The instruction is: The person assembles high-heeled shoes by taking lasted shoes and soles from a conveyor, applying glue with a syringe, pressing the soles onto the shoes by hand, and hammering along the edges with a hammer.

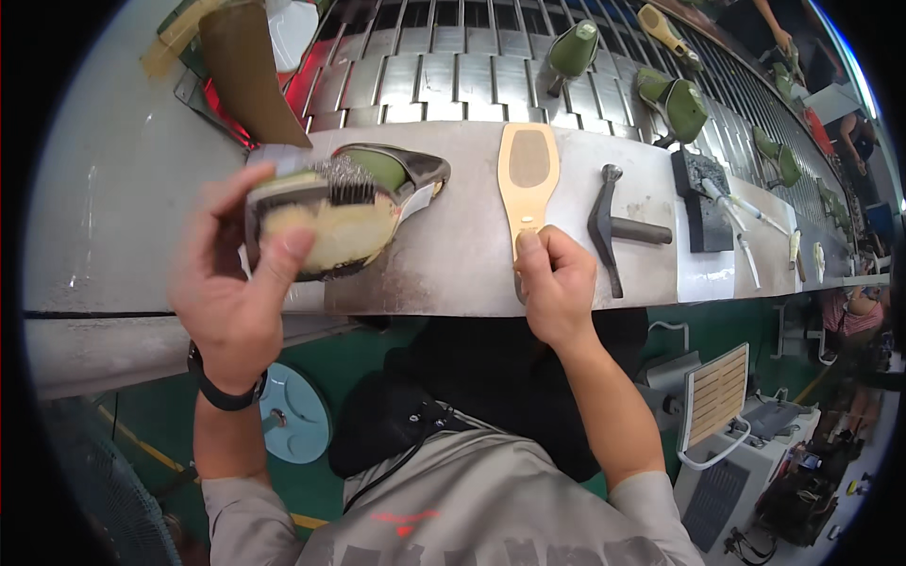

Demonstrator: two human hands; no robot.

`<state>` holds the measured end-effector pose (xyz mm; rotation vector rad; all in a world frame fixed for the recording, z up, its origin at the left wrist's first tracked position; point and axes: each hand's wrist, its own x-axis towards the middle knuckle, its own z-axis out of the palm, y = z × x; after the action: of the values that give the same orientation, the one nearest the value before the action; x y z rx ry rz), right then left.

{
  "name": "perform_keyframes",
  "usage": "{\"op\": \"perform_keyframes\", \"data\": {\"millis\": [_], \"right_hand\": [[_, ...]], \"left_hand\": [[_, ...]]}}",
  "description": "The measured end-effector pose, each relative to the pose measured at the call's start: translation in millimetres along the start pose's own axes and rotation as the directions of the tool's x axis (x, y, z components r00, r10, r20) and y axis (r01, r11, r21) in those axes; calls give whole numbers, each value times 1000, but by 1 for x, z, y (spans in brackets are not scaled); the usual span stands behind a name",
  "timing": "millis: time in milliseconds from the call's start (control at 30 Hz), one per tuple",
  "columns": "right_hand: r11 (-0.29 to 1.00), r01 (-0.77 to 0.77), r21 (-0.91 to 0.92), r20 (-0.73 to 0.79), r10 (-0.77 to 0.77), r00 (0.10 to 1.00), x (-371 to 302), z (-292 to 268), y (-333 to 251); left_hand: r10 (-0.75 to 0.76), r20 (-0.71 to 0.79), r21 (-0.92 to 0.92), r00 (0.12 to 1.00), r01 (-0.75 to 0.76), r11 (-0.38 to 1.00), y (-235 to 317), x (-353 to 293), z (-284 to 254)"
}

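My left hand (pixel 236 274), a little blurred, is closed around a shoe upper (pixel 354 236) stretched over a green last, tipped so that its pale underside shows. The thumb presses on that underside. A glittery, dark-fringed strip (pixel 349 184) lies across its upper side; I cannot make out its kind. Right behind it shows the green last's heel part (pixel 377 168) and a dark pointed end; whether this is a second shoe I cannot tell. My right hand (pixel 559 283) is closed on the narrow end of a beige insole (pixel 528 179) with a brown oval patch, above the bench.
A hammer (pixel 609 231) lies right of my right hand. Farther right are a black block (pixel 703 198) and thin white tubes (pixel 741 222). Beyond the bench (pixel 444 274) runs a slatted metal conveyor (pixel 453 80) carrying green lasts (pixel 574 49). A brown curved sheet (pixel 250 71) stands far left.
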<state>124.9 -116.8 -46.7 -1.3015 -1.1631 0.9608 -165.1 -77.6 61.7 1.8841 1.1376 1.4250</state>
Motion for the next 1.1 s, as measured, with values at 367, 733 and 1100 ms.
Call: {"op": "perform_keyframes", "data": {"millis": [367,733,1100], "right_hand": [[763,350,-543,-7,-422,907,-12,-8,-1],[682,-311,662,48,375,926,-178,-70,-17],[846,-165,507,60,157,986,-126,-36,-40]], "left_hand": [[-31,-173,-632,984,-87,770,-23,65,50],[-136,46,-825,990,114,553,4,84,25],[-42,441,-786,896,408,465,35,55,95]]}}
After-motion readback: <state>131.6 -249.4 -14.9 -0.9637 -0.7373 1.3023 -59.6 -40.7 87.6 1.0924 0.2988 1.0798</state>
